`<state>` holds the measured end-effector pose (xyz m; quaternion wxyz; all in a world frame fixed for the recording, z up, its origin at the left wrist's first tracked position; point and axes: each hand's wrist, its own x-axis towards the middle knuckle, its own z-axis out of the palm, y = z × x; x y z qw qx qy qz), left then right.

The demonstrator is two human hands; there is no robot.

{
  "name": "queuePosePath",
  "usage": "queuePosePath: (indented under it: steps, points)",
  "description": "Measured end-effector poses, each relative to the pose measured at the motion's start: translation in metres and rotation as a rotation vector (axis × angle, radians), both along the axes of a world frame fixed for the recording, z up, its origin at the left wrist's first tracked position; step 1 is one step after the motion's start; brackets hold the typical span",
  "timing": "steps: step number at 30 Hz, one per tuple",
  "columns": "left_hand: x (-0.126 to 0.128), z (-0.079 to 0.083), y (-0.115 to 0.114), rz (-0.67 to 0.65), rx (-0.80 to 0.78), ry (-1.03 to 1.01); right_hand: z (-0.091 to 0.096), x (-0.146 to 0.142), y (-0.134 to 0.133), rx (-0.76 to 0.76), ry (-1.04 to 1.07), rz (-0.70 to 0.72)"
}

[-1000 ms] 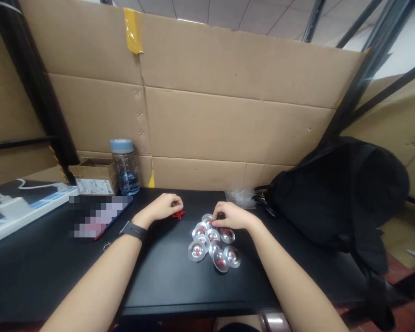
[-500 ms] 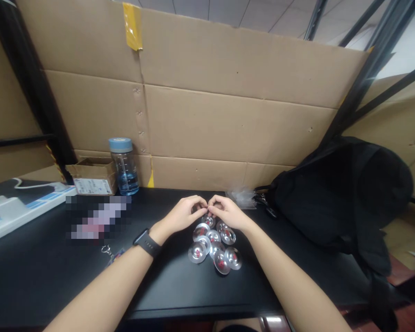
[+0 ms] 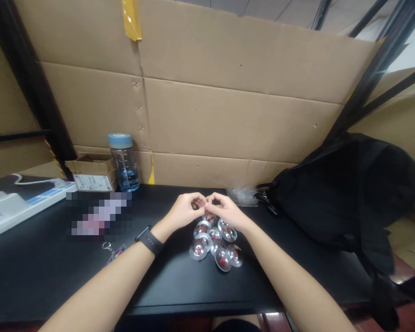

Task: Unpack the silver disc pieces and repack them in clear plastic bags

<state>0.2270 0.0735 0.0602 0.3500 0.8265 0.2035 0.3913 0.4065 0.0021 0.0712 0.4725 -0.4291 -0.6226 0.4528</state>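
Observation:
My left hand (image 3: 185,210) and my right hand (image 3: 224,210) meet fingertip to fingertip just above the far end of a cluster of several small silver discs with red centres (image 3: 215,241) on the black table (image 3: 180,286). Both hands are curled in a pinch around something small between them; I cannot make out what it is. A dark watch (image 3: 149,240) sits on my left wrist.
A water bottle with a blue lid (image 3: 123,161) and a small cardboard box (image 3: 91,173) stand at the back left, beside a white power strip (image 3: 17,205). A black backpack (image 3: 346,193) fills the right. A clear plastic bag (image 3: 242,194) lies behind the hands. Cardboard panels wall the back.
My left hand left the red piece on the table and moved right to meet my right hand, which rose off the discs. Both now pinch together above the pile.

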Motion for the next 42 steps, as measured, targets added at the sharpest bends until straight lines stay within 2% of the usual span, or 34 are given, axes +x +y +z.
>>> queuePosePath:
  steps: [4,7,10,13,16,19,25,31,37,42]
  points:
    - [-0.004,0.002,0.005,-0.044,-0.004,0.050,-0.003,-0.003,0.001,0.025,-0.001,-0.004]
    - [-0.019,0.005,0.022,0.043,0.031,0.085,-0.004,0.002,0.005,0.113,-0.045,-0.067]
    - [-0.045,0.007,0.049,0.148,0.077,0.178,-0.001,0.020,0.007,0.223,-0.262,-0.164]
    - [-0.071,0.004,0.074,0.124,0.076,0.308,0.006,0.049,0.007,0.263,-0.582,-0.244]
    - [-0.085,-0.002,0.087,0.073,0.007,0.390,0.011,0.075,0.005,0.204,-0.811,-0.230]
    - [-0.085,-0.008,0.089,0.023,-0.037,0.426,0.013,0.091,0.003,0.128,-0.910,-0.217]
    - [-0.077,-0.010,0.084,-0.023,-0.015,0.453,0.011,0.105,0.003,-0.004,-1.030,-0.197]
    - [-0.074,-0.013,0.085,0.006,0.099,0.460,0.008,0.107,0.006,-0.077,-1.076,-0.122]
    - [-0.070,-0.018,0.085,-0.098,0.148,0.531,0.008,0.103,0.005,-0.111,-1.039,-0.118]
    - [-0.069,-0.021,0.088,-0.114,0.159,0.520,0.010,0.089,0.004,-0.021,-1.000,-0.128]
